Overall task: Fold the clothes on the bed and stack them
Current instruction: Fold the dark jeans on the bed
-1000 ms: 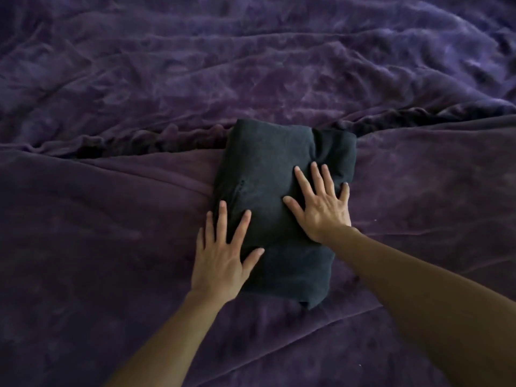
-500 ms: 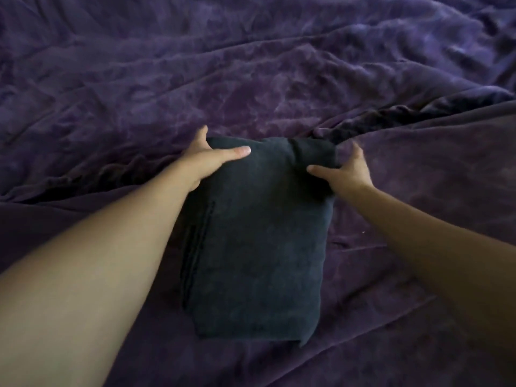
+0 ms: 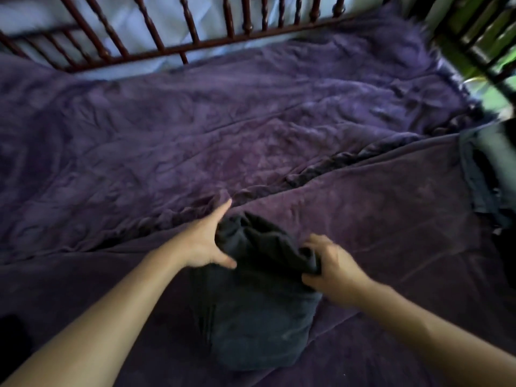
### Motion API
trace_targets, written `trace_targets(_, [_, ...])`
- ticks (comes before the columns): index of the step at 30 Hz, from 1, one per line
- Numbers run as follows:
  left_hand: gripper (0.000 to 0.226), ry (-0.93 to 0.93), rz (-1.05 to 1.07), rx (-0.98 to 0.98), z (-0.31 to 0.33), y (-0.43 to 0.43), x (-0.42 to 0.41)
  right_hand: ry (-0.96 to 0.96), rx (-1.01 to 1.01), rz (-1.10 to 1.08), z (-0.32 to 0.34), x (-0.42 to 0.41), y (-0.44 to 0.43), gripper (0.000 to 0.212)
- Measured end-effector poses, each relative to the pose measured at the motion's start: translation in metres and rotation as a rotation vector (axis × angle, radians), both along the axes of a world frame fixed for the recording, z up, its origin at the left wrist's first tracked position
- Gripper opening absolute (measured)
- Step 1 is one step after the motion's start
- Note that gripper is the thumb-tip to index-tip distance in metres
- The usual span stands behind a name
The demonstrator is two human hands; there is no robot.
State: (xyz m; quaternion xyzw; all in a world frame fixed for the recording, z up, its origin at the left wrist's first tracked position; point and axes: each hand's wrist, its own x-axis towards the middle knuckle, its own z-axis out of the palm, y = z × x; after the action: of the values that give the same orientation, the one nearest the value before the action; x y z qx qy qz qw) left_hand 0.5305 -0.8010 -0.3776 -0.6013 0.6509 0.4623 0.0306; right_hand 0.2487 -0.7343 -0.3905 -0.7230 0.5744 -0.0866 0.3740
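Observation:
A folded dark garment (image 3: 259, 317) lies on the purple blanket (image 3: 251, 141) in the lower middle of the head view. Its far end is lifted and bunched. My left hand (image 3: 208, 241) holds that raised end on the left, thumb on top and fingers stretched along the far side. My right hand (image 3: 332, 269) grips the raised end on the right, fingers curled round the cloth. The picture is blurred by motion.
A dark wooden bed rail (image 3: 173, 37) with spindles runs along the far side. A pile of dark and pale clothes (image 3: 485, 174) lies at the right edge of the bed. A ridge of rumpled blanket (image 3: 321, 174) crosses behind the garment.
Both hands went from pressing flat on the garment to its far end, took hold of it and lifted it toward me. The view has tilted up, showing the rail and the pile.

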Motion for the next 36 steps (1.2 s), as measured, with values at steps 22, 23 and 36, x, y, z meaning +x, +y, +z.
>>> trace_targets(22, [0.046, 0.030, -0.153, -0.313, 0.170, 0.204, -0.184, -0.033, -0.275, -0.099, 0.168, -0.187, 0.203, 0.021])
trace_targets(23, [0.046, 0.052, -0.160, -0.328, 0.178, 0.210, -0.207, -0.025, -0.299, -0.121, 0.179, -0.211, 0.211, 0.023])
trace_targets(36, [0.039, 0.542, -0.137, -0.286, 0.275, 0.239, -0.486, 0.149, -0.492, -0.400, 0.338, -0.479, 0.250, 0.037])
